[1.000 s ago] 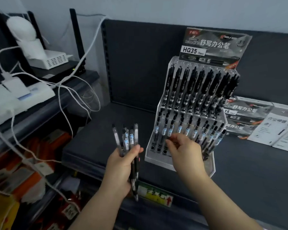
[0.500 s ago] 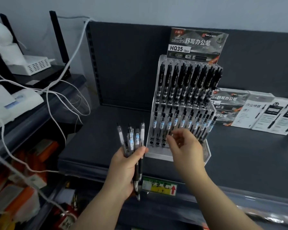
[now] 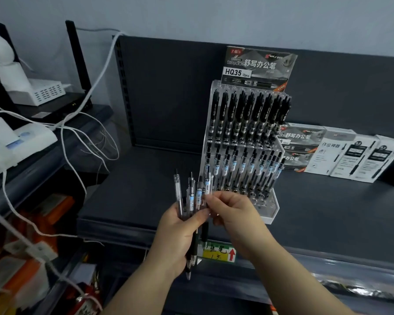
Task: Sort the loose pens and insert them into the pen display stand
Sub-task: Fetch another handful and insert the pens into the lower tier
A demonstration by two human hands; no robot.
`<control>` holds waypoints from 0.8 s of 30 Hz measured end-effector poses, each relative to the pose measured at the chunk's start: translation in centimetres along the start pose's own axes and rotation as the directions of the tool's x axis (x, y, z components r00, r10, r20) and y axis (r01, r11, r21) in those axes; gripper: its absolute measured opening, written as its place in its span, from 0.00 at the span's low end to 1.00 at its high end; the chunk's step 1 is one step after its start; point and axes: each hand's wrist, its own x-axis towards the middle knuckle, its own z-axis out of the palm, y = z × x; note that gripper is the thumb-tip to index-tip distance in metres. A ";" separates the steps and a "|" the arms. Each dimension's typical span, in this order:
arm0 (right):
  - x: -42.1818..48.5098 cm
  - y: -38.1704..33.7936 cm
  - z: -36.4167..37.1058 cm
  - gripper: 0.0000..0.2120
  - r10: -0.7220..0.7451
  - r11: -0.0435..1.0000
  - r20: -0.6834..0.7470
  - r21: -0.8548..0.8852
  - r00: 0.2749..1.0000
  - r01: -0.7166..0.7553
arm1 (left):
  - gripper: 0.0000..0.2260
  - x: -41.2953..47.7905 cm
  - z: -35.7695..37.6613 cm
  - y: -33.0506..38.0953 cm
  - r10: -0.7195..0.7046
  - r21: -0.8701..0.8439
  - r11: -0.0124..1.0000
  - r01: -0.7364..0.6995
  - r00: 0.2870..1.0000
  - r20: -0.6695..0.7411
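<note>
1. Loose pens (image 3: 192, 196): a small bundle of clear-barrel pens w/ blue labels, standing roughly upright and fanned a bit at the top. It's just in front of the stand's lower-left corner, above the shelf edge. The dark grip ends stick out below the palm.
2. Left hand (image 3: 180, 237): wrapped round the bundle mid-barrel, thumb across the front. Firm grasp from what I see on my feed.
3. Right hand (image 3: 232, 212): fingers curled, thumb and forefinger tips meeting on the rightmost pen (image 3: 207, 184) of the bundle. It's pinching that pen just below the label. Both hands are nearly touching.
4. Pen display stand (image 3: 273, 208): clear acrylic, stepped, sitting on the dark shelf (image 3: 146, 189) right behind the hands. Upper tier holds black pens (image 3: 241, 114), packed side by side and upright. Lower tier holds clear pens w/ blue labels (image 3: 243, 164), same look as the bundle.
5. Header card (image 3: 257, 69) on top of the stand reads "HQ35 12pcs".
6. Price label (image 3: 218, 254), yellow/green w/ a red arrow, sits on the shelf's front rail below the hands.
7. Right of the stand: pen boxes (image 3: 355, 155) lined up along the shelf back.
8. Left side: white cables (image 3: 77, 133) hang over a lower ledge, w/ a white device (image 3: 43, 93) on it.
</note>
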 end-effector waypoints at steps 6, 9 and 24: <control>-0.3 -0.8 -0.6 0.07 -0.026 0.989 -0.070 -0.148 0.997 0.015 | 0.08 -0.4 0.3 -0.1 0.015 0.018 1.000 -0.014 0.999 -0.034; 0.5 -1.9 -2.2 0.03 -0.178 0.948 -0.266 -0.305 0.947 0.092 | 0.06 -0.2 -0.4 -0.2 0.002 0.000 1.000 -0.002 0.994 -0.106; 4.1 -0.8 -3.7 0.11 -0.273 0.628 -0.286 -0.777 0.918 -0.055 | 0.07 -0.1 -1.3 -0.2 -0.051 -0.070 0.997 0.037 0.975 -0.214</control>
